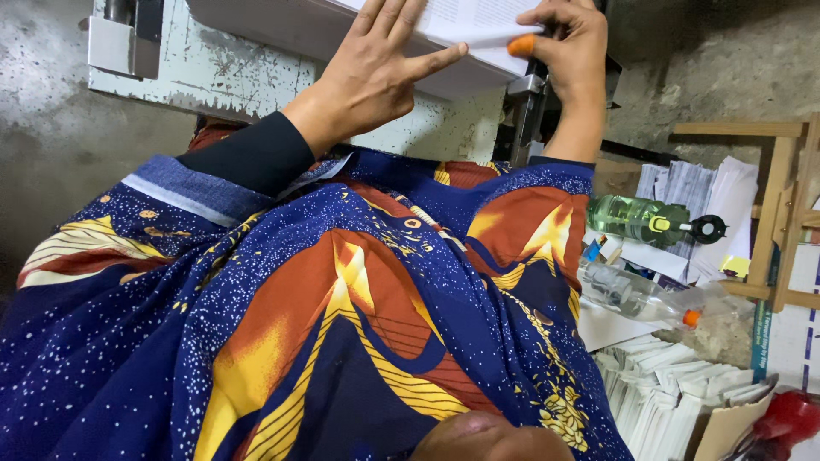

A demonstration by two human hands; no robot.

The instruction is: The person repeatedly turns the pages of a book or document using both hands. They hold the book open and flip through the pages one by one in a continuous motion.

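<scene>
My left hand (376, 72) lies flat with fingers spread on a stack of white printed sheets (478, 17) at the top of the view. My right hand (572, 47) grips the right edge of the same stack; its thumb wears an orange rubber tip (521, 44). The sheets rest on a worn white metal machine table (222, 72). My blue, orange and yellow patterned clothing (342, 316) fills the lower half of the view.
A green bottle (641, 218) and a clear plastic bottle with an orange cap (636, 294) lie at the right among papers. Stacks of folded white sheets (675, 397) sit below them. A wooden frame (781, 213) stands at the far right, a red object (790, 418) beneath.
</scene>
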